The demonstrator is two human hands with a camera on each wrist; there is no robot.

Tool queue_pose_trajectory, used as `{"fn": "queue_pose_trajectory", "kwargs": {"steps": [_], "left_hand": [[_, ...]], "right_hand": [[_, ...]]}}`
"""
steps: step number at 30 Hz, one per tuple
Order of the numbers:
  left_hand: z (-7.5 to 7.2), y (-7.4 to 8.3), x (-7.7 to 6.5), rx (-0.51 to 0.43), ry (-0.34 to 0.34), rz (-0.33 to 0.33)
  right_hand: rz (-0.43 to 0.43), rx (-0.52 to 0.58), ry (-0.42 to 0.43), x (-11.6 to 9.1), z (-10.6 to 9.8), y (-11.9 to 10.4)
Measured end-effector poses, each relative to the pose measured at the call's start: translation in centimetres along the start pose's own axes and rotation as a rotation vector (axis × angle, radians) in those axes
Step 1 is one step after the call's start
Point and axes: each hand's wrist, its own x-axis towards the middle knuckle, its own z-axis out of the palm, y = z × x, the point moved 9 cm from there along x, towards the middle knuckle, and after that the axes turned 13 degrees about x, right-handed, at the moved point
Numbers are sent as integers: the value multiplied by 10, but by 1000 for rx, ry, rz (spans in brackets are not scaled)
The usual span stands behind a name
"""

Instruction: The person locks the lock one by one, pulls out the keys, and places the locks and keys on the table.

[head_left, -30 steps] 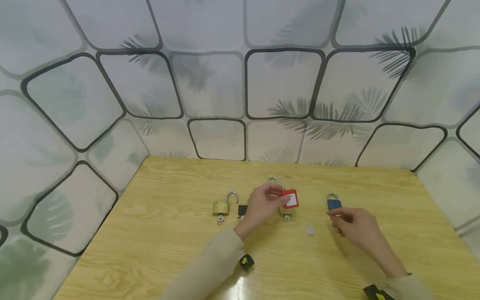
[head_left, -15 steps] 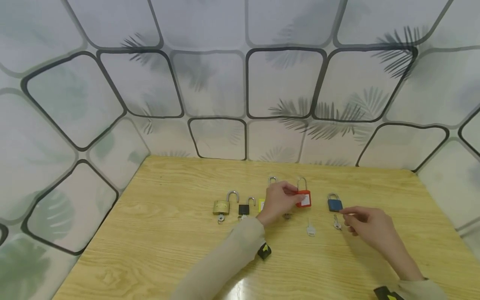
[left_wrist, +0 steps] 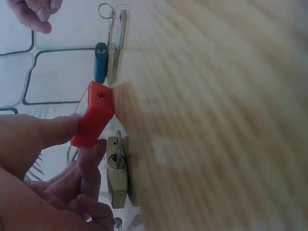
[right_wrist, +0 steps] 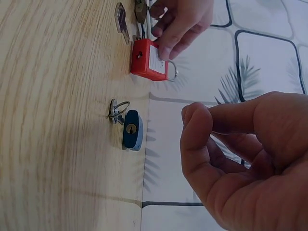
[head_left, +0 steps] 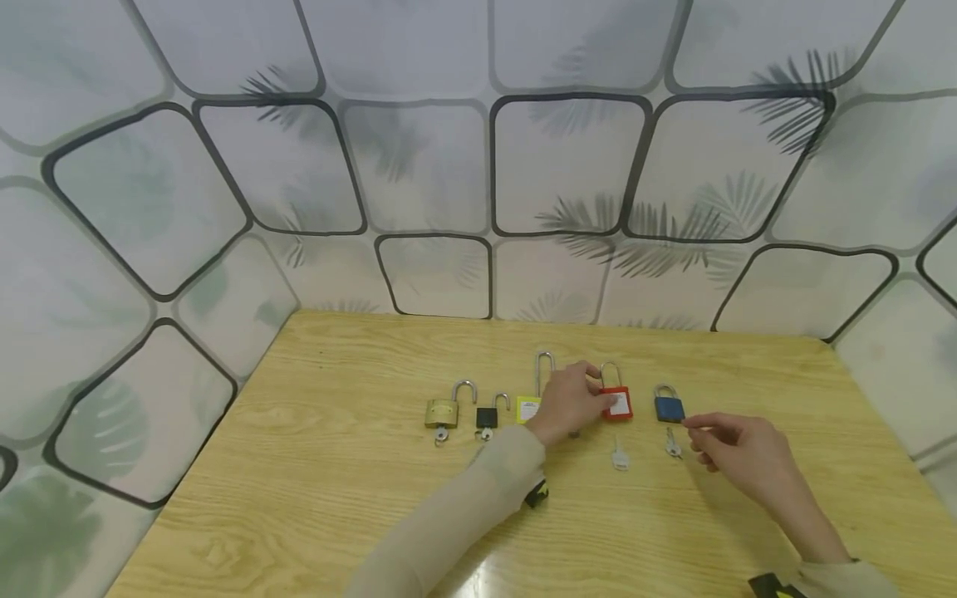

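Illegible lettering [right_wrist: 156,61] on the red padlock [head_left: 616,404]

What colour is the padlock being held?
The padlock is red with a white label; the right wrist view shows it best.

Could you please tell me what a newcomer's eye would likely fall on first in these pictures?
Probably the bright red padlock, pinched by the left hand between the other locks. Next, perhaps, the blue padlock to its right in the head view, lying beside the right hand. The backdrop beyond the table also stands out, with its dark rounded outlines and palm fronds.
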Motion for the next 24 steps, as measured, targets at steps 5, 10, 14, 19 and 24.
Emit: {"fn": "queue_pose_trajectory", "kwargs": {"steps": [5,10,14,19,24], "left_hand": [[2,1,1,69,-22,-22],[-2,6,3,170,9,13],[-6,10,4,223,28,56],[-6,14,4,248,46,101],[-4,17,2,264,54,131]], "right_hand": [[8,4,-14,0,1,3],[17,13,-16,0,1,5],[16,16,-17,1,3,5],[26,12,-26,1,5,6],[34,3,-26,1,7,7]]}}
